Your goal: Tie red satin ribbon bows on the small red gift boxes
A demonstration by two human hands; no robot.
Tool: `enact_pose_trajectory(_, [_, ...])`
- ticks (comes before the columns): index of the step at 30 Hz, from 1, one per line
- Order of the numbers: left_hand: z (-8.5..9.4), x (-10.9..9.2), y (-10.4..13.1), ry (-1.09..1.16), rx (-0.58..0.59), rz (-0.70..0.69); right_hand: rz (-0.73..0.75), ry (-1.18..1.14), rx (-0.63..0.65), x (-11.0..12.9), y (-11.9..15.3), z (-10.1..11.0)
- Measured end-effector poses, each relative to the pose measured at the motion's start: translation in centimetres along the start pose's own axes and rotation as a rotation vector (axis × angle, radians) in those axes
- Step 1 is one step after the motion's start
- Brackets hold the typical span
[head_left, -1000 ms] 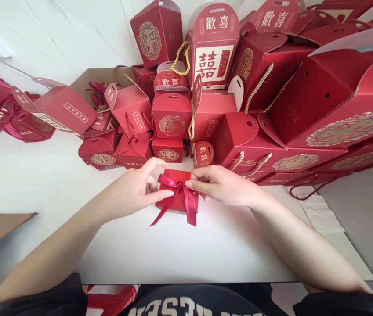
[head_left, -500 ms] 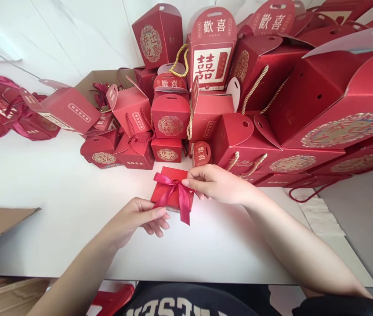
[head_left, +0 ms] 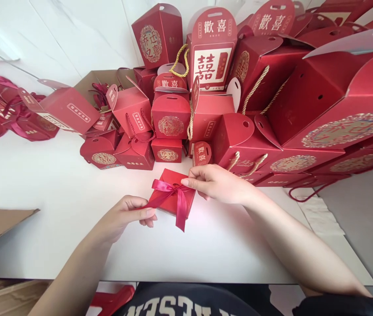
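A small red box (head_left: 168, 204) rests on the white table, turned slightly, with a pink-red satin ribbon (head_left: 182, 206) tied in a bow on its top. One ribbon end hangs over the near side of the box. Left of the box, my left hand (head_left: 136, 211) pinches the other ribbon end between thumb and fingers and holds it out to the left. My right hand (head_left: 202, 181) is at the box's right upper edge, with thumb and forefinger closed on the right part of the bow. Its other fingers are curled beside the box.
Red gift boxes (head_left: 169, 115) with gold emblems and rope handles stand stacked along the back and right. Several ribboned boxes (head_left: 33, 125) lie at the far left. A cardboard flap (head_left: 1, 221) juts over the white table (head_left: 70, 184) at the left. White tissues (head_left: 323, 215) lie at the right.
My left hand has moved left, drawing the ribbon end out straighter. The box has turned a little, and the hanging ribbon end has shifted left and down. My right hand has barely moved.
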State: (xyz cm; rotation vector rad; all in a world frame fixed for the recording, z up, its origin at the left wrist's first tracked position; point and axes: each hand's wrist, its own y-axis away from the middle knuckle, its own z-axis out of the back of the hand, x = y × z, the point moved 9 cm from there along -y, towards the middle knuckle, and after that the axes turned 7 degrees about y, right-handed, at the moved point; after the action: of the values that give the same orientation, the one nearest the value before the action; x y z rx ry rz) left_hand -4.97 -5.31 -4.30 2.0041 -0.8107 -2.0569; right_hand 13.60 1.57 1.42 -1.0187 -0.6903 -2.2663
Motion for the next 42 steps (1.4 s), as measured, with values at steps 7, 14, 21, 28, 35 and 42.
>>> enact_pose_trajectory(7, [0.2, -0.3, 0.1, -0.184, 0.054, 0.003, -0.007, -0.006, -0.003, -0.2, -0.2, -0.1])
enact_pose_trajectory(14, [1.7, -6.2, 1.4, -0.754, -0.064, -0.22, 0.025, -0.031, -0.179, 1.4, 0.7, 1.3])
enact_pose_trajectory(21, [-1.9, -10.7, -0.4, -0.795, -0.016, -0.55, -0.082, 0.398, -0.238, 2.9, 2.4, 0.3])
enact_pose_trajectory(28, [-2.4, -9.9, -2.0, -0.76, 0.033, -0.56, -0.123, 0.249, -0.115, 2.6, 2.1, -0.9])
enact_pose_trajectory(35, [-3.0, -10.8, -1.7, -0.722, 0.193, -0.55, -0.133, 0.46, -0.249, 2.9, 2.0, -1.4])
enact_pose_trajectory(42, [-2.9, -9.9, -2.9, -0.795, 0.208, -0.313, -0.077, 0.726, -0.303, 3.9, 2.4, -1.6])
